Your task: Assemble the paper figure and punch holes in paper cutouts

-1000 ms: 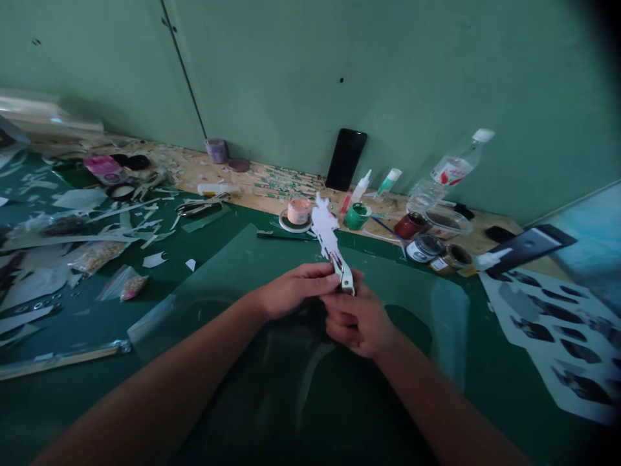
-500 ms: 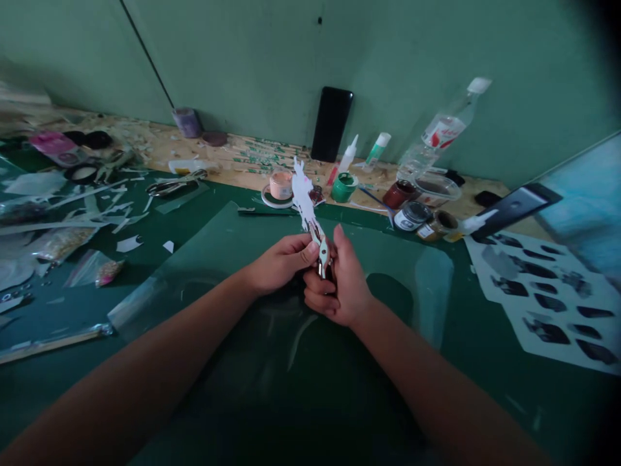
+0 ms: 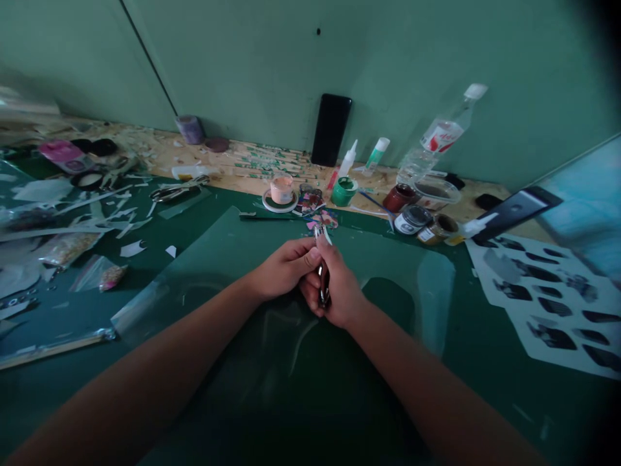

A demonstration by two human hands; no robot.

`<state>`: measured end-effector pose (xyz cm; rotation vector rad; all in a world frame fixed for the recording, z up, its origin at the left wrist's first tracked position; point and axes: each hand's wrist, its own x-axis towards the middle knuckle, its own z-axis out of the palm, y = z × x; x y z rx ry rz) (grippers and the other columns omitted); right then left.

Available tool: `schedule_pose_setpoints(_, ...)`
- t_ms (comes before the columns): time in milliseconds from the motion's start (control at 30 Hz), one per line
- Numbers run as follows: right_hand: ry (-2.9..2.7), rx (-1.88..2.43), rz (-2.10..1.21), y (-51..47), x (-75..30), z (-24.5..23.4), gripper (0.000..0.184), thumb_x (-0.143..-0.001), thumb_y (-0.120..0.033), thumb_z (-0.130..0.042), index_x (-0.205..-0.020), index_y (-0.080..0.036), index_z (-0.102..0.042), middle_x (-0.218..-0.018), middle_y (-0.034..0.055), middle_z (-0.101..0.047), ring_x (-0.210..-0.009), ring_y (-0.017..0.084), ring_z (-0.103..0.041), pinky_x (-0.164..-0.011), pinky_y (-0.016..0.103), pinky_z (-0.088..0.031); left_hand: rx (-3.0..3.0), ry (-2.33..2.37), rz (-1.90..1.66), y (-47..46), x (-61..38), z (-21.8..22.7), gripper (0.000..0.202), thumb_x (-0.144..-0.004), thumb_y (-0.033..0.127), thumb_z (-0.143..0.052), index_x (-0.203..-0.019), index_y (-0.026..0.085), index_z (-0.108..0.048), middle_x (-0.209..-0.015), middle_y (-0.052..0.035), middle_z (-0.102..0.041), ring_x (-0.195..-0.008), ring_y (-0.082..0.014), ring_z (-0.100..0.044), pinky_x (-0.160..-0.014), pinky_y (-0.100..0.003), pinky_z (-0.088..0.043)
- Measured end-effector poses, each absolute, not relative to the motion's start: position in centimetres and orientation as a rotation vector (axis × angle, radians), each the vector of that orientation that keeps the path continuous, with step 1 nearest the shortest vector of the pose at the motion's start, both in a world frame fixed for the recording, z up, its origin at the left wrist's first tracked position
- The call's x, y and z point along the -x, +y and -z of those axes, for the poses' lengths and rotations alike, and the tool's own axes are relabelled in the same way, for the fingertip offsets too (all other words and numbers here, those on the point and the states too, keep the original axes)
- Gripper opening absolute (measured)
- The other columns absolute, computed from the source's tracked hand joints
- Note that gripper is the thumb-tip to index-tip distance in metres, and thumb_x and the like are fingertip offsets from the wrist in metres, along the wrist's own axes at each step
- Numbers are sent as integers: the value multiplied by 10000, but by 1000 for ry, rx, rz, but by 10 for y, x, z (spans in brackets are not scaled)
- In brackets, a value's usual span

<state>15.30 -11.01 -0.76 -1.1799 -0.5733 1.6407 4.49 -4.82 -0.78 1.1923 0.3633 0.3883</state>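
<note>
My right hand (image 3: 337,281) is wrapped around a shiny pliers-like hole punch (image 3: 323,285), its thumb lying along the top. The punch's metal head points away from me. Just beyond that head shows a small cut-out (image 3: 326,220) with pink and multicoloured patches. My left hand (image 3: 286,265) is closed in a pinch against the punch and my right fingers. Its fingertips seem to hold the near end of the cut-out, but the contact is hidden.
Behind the hands stand a peach paint jar (image 3: 281,189), a green paint jar (image 3: 344,191) and a phone (image 3: 331,129). Scissors (image 3: 179,189) and paper scraps (image 3: 132,248) lie left. Dark jars (image 3: 411,219), a plastic bottle (image 3: 439,136) and printed sheets (image 3: 524,310) are right.
The cut-out, standing up with its white side showing, now lies lower beyond the punch, showing coloured patches. My right thumb has come down onto the punch and the hands are closer together.
</note>
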Motion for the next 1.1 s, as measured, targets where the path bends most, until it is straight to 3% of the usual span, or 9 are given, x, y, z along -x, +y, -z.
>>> schedule_pose_setpoints(267,-611,1203,-1535,-111,-150,10,684,-735,-813,-478,-406,-226,-354,-275,-55,-332,-198,63,-300,-202,188,-172,-1203,323,-401,-46,-45,8,414,-828,554,-630,-917,171,-501,-599,9,-655,-464,-155,-660,-425,-228,-533)
schedule_pose_setpoints(500,-570,958,-1699,-109,-155,15,725,-772,-858,-273,-537,-205,-484,-398,-11,-469,-312,123,-481,-259,225,-349,-1148,327,-378,-46,-47,14,410,-847,580,-588,-864,187,-471,-511,38,-610,-372,-147,-608,-337,-202,-470)
schedule_pose_setpoints(633,-631,925,-1666,-108,-157,18,591,-823,-748,-389,-735,-192,-571,-533,-2,-569,-421,137,-556,-357,245,-455,-1130,445,-439,-39,-43,14,400,-899,566,-503,-817,174,-513,-435,59,-512,-303,-121,-507,-294,-214,-429)
schedule_pose_setpoints(700,-733,995,-1560,-108,-158,17,449,-826,-642,-522,-834,-198,-591,-604,-9,-608,-469,137,-585,-405,247,-486,-1117,468,-513,-34,-41,12,404,-921,550,-462,-927,161,-571,-476,44,-537,-324,-119,-499,-309,-220,-413)
schedule_pose_setpoints(800,-930,1190,-1280,-111,-160,15,349,-855,-535,-576,-776,-195,-588,-592,-20,-598,-462,119,-564,-435,234,-479,-1161,498,-567,-30,-39,8,460,-904,560,-487,-1076,151,-608,-627,-4,-627,-464,-145,-593,-435,-258,-477)
schedule_pose_setpoints(933,-1086,1339,-986,-115,-162,15,390,-901,-491,-539,-655,-189,-567,-516,-20,-540,-449,113,-515,-441,232,-408,-1323,589,-550,-35,-41,2,554,-898,611,-455,-1076,124,-649,-643,-13,-606,-527,-146,-589,-502,-262,-463)
schedule_pose_setpoints(1100,-1231,1434,-758,-115,-166,16,356,-919,-429,-537,-644,-206,-574,-504,-17,-524,-471,130,-497,-477,253,-361,-1517,614,-594,-36,-41,1,454,-929,527,-464,-1050,137,-663,-740,-8,-579,-624,-111,-524,-571,-230,-410)
